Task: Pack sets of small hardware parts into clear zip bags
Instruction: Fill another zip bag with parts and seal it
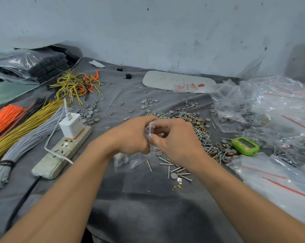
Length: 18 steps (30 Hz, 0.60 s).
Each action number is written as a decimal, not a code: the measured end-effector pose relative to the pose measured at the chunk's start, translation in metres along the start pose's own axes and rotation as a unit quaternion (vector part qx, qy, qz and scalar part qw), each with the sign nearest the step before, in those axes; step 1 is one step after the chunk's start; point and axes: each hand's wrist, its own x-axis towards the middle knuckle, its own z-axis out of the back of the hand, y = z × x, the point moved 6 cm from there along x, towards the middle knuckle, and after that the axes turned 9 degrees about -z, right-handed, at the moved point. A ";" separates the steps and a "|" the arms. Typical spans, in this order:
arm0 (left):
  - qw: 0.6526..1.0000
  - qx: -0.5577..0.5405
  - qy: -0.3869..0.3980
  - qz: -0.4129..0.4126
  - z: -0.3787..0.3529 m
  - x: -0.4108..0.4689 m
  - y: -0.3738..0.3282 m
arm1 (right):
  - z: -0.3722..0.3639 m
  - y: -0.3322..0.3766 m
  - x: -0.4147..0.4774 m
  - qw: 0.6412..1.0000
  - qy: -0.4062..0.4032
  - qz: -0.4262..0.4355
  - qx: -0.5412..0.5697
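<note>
Well to the left of the left fingers sits the power strip [64,149] with a white charger [71,127] plugged in. A small metal part flicked that way could roll into its open sockets.

The left hand [132,135] has its fingers curled round a small clear zip bag [149,132], which is held up off the cloth [148,207] between both hands. The right hand [176,142] pinches the bag's near edge between thumb and fingers. Whether the mouth is open or pressed shut cannot be told, because the film is crumpled and half hidden.

The likely trouble starts there. If the strip is only partly sealed, or a part is caught in it, the set may spill when the bag is let go. A screw tip could also pierce the thin plastic under this squeeze.

Just below the right fingers lie loose screws [176,171], and beyond those fingers the grey caps [165,114] are scattered. A spilled piece would vanish among them, and the count would be wrong.

Further right, near the green timer [244,145] and the heap of clear bags [271,109], a dropped bag would be hard to pick out.
</note>
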 end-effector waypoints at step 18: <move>0.979 0.172 -0.030 0.106 0.013 -0.006 0.033 | -0.028 -0.023 -0.022 0.926 0.031 -0.145 -0.348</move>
